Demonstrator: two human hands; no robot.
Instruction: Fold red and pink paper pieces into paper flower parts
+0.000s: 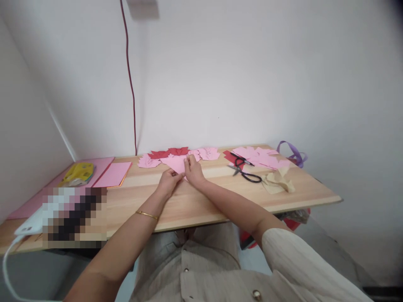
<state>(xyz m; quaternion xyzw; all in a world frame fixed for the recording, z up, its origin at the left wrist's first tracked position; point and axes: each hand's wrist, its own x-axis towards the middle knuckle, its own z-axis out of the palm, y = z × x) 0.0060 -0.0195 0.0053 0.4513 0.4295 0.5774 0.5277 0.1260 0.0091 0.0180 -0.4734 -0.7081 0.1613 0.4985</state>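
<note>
A pink paper piece [176,162] lies on the wooden table [201,201] near its far middle. My left hand [169,180] pinches the paper's near corner with curled fingers. My right hand [192,170] rests on the paper's right edge, fingers bent and pressed down on it. A gold bangle [146,215] sits on my left wrist. Behind the paper lie red cut paper shapes [170,152] and more pink cut shapes [209,153].
Black scissors [244,170] lie right of my hands beside pink sheets [261,157], beige scraps [278,182] and a purple ribbon [291,152]. At the left are pink sheets [113,174], a yellow packet [78,173] and a white device [30,224]. A red cord [130,84] hangs down the wall.
</note>
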